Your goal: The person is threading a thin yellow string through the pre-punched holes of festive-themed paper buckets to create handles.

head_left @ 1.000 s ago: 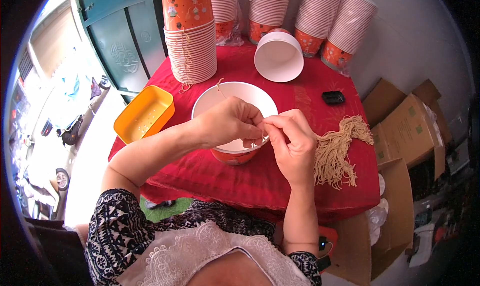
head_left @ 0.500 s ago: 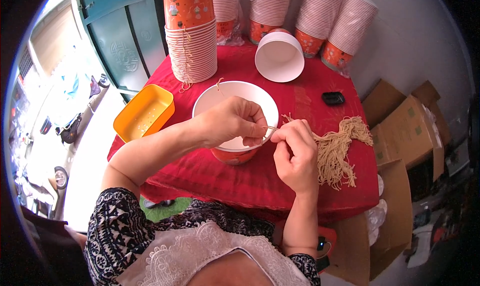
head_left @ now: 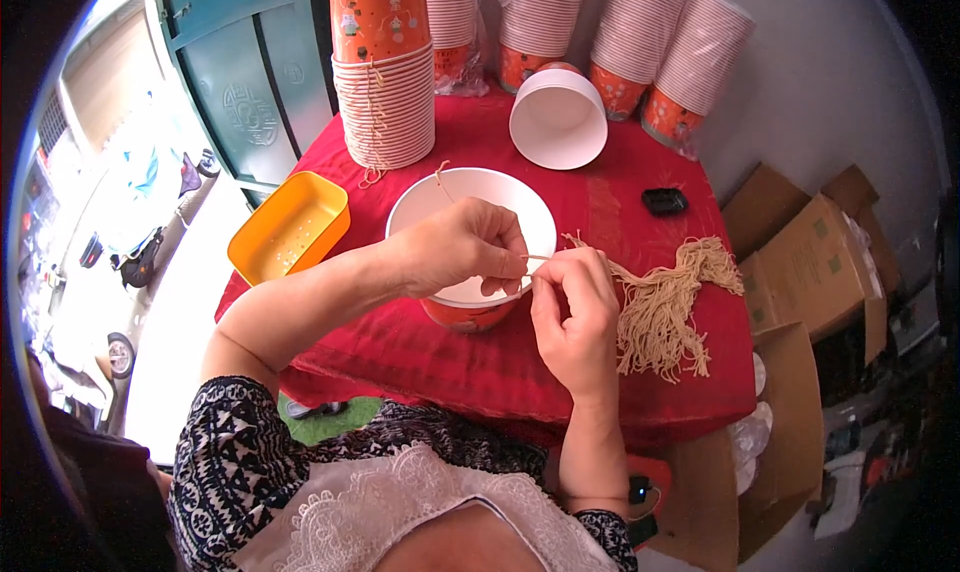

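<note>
A white-lined paper bucket (head_left: 475, 184) with an orange outside stands in front of me on the red-covered table. Over its right rim, my left hand (head_left: 465, 244) pinches a thin beige cord (head_left: 537, 259). My right hand (head_left: 578, 317) grips the same cord at the bucket's right side, thumb against the curled forefinger. A cord end also curls up at the bucket's far left rim. Fingers hide most of where the cord meets the bucket wall. To the right of my right hand lies a loose bundle of beige cords (head_left: 668, 317).
Left of the bucket sits a yellow tray (head_left: 300, 234) with small bits inside. Nested buckets (head_left: 385, 112) stand behind it, and another bucket (head_left: 560, 124) lies tipped. More stacks line the wall. A small black object (head_left: 665, 202) is at right, near cardboard boxes (head_left: 815, 267).
My right hand has shifted slightly left, closer to the left hand and the bucket rim. The left hand has barely moved and keeps its pinch.
</note>
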`<state>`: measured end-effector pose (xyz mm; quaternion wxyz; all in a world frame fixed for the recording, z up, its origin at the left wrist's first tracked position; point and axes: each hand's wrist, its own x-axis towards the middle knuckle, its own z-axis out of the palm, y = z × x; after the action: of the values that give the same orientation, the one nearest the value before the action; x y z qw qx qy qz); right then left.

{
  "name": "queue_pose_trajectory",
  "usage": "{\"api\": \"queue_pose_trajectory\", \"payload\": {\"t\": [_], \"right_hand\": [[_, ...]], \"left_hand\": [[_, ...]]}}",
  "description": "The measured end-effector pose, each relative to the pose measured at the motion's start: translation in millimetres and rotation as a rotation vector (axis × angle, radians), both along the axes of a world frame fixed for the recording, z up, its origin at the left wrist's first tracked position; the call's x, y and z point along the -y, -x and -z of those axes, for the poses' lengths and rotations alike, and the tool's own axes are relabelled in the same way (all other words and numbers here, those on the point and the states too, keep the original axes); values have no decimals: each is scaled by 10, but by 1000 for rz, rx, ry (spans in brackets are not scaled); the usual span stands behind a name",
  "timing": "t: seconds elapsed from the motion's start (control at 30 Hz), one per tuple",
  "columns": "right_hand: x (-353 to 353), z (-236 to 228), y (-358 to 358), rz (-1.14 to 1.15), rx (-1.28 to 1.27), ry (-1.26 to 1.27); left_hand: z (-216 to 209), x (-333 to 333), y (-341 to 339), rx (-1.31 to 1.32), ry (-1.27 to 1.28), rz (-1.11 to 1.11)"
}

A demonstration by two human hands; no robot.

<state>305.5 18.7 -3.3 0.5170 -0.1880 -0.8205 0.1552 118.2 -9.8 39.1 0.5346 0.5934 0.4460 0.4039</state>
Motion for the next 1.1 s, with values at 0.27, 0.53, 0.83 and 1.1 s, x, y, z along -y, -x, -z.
{"api": "queue_pose_trajectory", "payload": {"t": [0.27,0.53,0.83,1.1], "right_hand": [[82,-8,18,-54,-6,-94],[-23,65,7,28,-23,20],[-51,87,21,23,-5,25],[-47,59,32,38,-12,4]], "left_hand": [[7,-5,25,-68,16,-2],[-40,12,17,-158,-4,16],[52,114,-19,-531,-451,-66],[94,218,-176,-740,-755,-237]]}}
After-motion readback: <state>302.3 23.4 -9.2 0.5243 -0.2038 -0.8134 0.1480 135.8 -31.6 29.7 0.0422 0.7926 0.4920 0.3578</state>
